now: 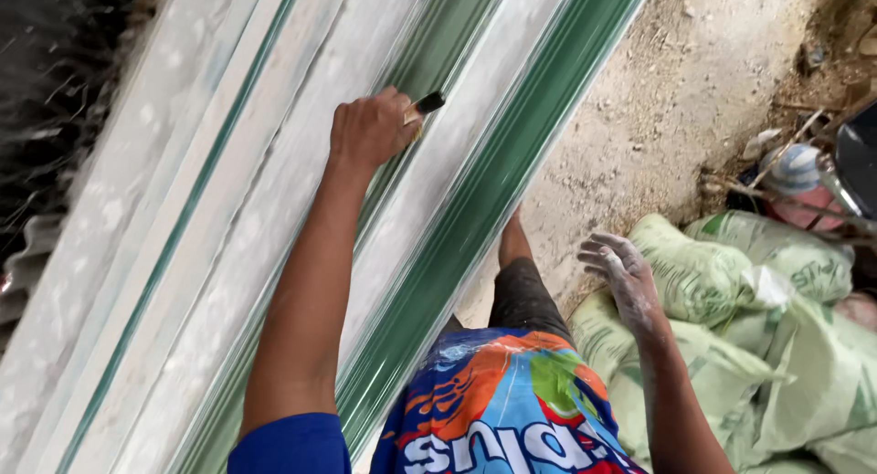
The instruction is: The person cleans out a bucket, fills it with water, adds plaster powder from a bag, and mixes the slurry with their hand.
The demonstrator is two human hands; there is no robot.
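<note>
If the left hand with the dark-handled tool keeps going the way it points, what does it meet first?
The left hand points its dark-handled tool up along the green and white ribbed sheet. It would likely just run further along that sheet; nothing else shows in that line, though depth is unclear.

You wear a blue short sleeve (290,444), a bright multicoloured printed shirt (501,403) and dark shorts (523,296); white dust coats your right hand (621,273).

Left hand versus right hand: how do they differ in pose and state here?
The left hand is closed in a grip on a dark-handled tool against the green corrugated sheet; the right hand is open, fingers spread, holding nothing above the green sacks. The right looks dusted white; the left does not. Both are bare.
</note>
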